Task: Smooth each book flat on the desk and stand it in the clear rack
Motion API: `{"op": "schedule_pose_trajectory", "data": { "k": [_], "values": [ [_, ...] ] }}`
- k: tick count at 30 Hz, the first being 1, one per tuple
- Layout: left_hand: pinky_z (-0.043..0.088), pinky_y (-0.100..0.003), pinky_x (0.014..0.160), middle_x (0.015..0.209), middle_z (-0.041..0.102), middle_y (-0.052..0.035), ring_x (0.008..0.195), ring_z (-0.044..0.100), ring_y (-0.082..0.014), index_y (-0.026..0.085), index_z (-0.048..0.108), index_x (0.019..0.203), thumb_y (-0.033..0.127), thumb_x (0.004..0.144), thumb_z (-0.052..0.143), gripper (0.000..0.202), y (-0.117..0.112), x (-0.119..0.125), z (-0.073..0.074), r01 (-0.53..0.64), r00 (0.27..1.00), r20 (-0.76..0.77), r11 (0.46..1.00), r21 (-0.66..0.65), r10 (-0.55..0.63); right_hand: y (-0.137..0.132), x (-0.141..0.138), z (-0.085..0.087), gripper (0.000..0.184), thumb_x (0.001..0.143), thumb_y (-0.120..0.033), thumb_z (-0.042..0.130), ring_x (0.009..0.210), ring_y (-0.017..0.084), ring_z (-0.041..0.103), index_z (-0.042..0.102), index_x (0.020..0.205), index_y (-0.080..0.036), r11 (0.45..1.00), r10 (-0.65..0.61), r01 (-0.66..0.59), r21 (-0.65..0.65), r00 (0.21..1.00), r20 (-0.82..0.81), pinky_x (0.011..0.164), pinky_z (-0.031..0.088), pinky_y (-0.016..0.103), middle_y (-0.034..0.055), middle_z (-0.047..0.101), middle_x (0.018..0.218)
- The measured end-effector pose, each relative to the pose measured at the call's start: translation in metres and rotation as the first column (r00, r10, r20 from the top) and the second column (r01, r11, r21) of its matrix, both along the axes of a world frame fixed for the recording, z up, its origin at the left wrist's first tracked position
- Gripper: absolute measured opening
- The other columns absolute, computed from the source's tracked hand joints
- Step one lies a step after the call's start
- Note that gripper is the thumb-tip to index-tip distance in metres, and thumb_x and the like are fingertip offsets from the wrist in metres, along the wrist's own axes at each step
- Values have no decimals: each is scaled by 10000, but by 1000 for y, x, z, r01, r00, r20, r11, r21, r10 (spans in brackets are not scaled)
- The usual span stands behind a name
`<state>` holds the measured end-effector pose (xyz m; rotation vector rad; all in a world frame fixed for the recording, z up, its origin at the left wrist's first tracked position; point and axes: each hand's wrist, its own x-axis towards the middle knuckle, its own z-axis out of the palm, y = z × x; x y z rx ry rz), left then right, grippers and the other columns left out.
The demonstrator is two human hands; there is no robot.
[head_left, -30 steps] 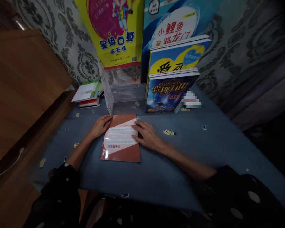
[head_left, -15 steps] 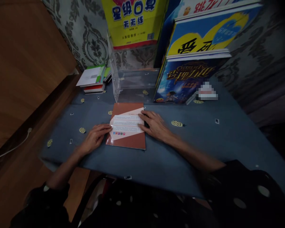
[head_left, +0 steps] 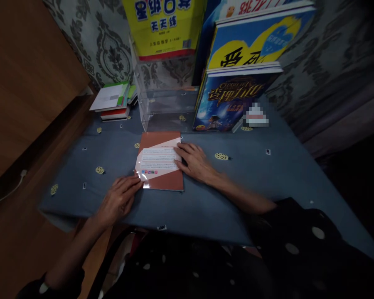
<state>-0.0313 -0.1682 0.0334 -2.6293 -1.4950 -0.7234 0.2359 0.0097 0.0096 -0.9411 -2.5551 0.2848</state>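
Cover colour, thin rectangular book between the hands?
Glossy book: reddish-brown with a pale pinkish middle; shows best in the head view.

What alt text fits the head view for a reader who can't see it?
The left hand touches the near left corner of a brown and white book lying flat on a blue-grey tablecloth; the right hand rests on its right edge. Beyond are a clear rack, upright books and, left, a book stack.

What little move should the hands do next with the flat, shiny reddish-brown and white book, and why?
Maybe the bare left hand could gently lift the near left corner of the book: it sits right at that corner, and the bare right hand rests at the right edge.
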Motion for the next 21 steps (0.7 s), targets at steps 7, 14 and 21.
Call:
{"op": "schedule_pose_trajectory", "data": {
  "k": [7, 14, 21],
  "values": [
    [462, -483, 1091, 1503, 491, -130, 1379, 487, -286, 250, 548, 1397, 329, 1020, 449, 397, 23, 2, -13, -217, 975, -68, 970, -107, 211, -9, 4, -2, 465, 967, -301, 490, 1416, 307, 436, 561, 1386, -111, 999, 33, -33, 22, 999, 17, 1163, 349, 540, 189, 543, 1466],
    [360, -516, 1172, 1614, 345, -128, 1480, 349, -300, 222, 369, 1533, 442, 1031, 391, 549, 42, 3, -27, -275, 957, -138, 951, -140, 256, -18, 9, 5, 516, 977, -310, 482, 1460, 304, 381, 505, 1432, -67, 998, 59, -57, -37, 997, 45, 1195, 318, 534, 224, 478, 1513],
    [410, -501, 1120, 1619, 332, -129, 1448, 404, -304, 274, 151, 1607, 416, 1008, 440, 680, -8, 19, -30, -212, 954, -219, 977, -13, 204, -64, 36, 7, 570, 965, -316, 536, 1478, 322, 341, 452, 1476, -78, 987, 129, -123, -106, 991, 46, 1206, 289, 553, 228, 427, 1547]
  ]
}}
